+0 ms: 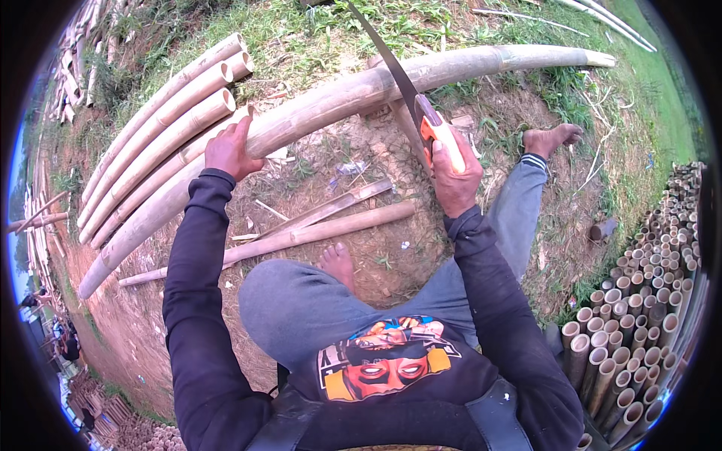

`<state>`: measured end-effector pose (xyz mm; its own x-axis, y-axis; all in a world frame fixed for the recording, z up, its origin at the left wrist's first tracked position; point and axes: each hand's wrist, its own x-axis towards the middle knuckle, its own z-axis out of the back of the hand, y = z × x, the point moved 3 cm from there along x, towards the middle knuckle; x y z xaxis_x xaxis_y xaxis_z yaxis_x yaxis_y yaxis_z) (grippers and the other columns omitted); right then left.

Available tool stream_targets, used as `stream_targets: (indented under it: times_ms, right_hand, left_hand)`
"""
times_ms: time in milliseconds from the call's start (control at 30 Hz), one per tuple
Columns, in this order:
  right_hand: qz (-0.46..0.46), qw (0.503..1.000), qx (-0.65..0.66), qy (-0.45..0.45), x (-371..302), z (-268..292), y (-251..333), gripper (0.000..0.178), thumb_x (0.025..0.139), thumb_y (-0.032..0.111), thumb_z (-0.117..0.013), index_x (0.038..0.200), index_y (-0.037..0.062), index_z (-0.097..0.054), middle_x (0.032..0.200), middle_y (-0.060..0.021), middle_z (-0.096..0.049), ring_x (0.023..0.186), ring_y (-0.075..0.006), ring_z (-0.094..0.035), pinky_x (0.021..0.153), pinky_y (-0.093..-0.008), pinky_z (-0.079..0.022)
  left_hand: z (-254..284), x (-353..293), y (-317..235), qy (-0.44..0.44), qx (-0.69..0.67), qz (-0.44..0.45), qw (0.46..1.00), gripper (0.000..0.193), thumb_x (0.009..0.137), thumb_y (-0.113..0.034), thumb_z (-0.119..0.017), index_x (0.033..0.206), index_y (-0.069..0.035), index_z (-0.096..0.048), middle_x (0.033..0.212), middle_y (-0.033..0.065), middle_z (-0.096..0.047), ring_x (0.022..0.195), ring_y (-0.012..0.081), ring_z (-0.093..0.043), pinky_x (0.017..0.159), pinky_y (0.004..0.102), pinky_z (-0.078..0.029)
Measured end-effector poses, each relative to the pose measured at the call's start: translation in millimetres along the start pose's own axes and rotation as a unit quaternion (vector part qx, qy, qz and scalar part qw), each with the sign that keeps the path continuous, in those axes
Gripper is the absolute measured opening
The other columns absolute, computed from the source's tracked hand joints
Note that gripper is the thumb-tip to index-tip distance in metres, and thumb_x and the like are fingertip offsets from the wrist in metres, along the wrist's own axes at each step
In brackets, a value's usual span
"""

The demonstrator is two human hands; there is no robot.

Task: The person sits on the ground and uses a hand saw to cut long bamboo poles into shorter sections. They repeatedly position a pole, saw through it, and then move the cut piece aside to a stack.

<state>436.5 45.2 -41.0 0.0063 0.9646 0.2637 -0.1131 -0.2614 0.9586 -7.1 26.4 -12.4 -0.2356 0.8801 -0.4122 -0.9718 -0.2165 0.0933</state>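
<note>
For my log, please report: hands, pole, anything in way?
Right hand grips saw, blade across long pole. Left hand on pole. Loose bamboo near left foot.

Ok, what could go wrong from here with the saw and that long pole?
The long pole might roll if the left hand slips on it.
The saw could then jump.
The bare left foot sits near split bamboo, whose edges may scratch.

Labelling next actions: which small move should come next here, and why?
Probably one short stroke of the handsaw: the right hand grips its handle, its blade crosses the long bamboo pole in this view, and the left hand rests on that pole.
</note>
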Motion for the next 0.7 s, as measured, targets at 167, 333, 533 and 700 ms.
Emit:
stream_targets:
  times_ms: [167,333,533,700]
  right_hand:
    - [-0.046,0.998,0.034,0.003,3.1,2.2,-5.7,0.037,0.106,0.013,-0.071,0.138,-0.0048,-0.067,0.117,-0.0080,-0.074,0.101,-0.0119,-0.070,0.087,-0.0276,-0.058]
    - [-0.057,0.997,0.051,-0.001,8.4,2.2,-5.4,0.036,0.106,0.013,-0.072,0.137,-0.0042,-0.067,0.117,-0.0076,-0.073,0.099,-0.0107,-0.069,0.085,-0.0268,-0.058]
    - [-0.007,1.000,-0.018,0.010,-8.3,13.7,-7.2,0.038,0.104,0.011,-0.073,0.137,-0.0056,-0.066,0.117,-0.0103,-0.073,0.098,-0.0135,-0.070,0.086,-0.0293,-0.059]
    - [-0.004,0.999,-0.053,-0.010,-89.0,60.4,10.5,0.043,0.102,0.009,-0.072,0.139,-0.0093,-0.062,0.120,-0.0170,-0.076,0.105,-0.0194,-0.074,0.092,-0.0329,-0.060]
  left_hand:
    - [3.5,-12.5,-40.3,-0.157,0.083,-0.068,0.982,0.121,0.066,-0.057,-0.096,0.165,-0.018,-0.037,0.159,0.0154,-0.052,0.150,0.0357,-0.047,0.121,0.0601,-0.037]
    - [2.7,19.3,-91.7,-0.136,0.057,-0.058,0.987,0.117,0.068,-0.049,-0.097,0.163,-0.015,-0.037,0.147,0.0179,-0.061,0.137,0.0399,-0.058,0.112,0.0554,-0.049]
    - [-6.4,27.2,-91.3,-0.113,0.025,-0.043,0.992,0.107,0.072,-0.040,-0.094,0.161,-0.018,-0.039,0.130,0.0189,-0.068,0.120,0.0421,-0.068,0.099,0.0522,-0.057]
    - [-21.2,36.2,-85.8,-0.121,0.006,-0.045,0.992,0.106,0.071,-0.040,-0.094,0.160,-0.017,-0.041,0.129,0.0185,-0.068,0.120,0.0392,-0.069,0.100,0.0511,-0.056]
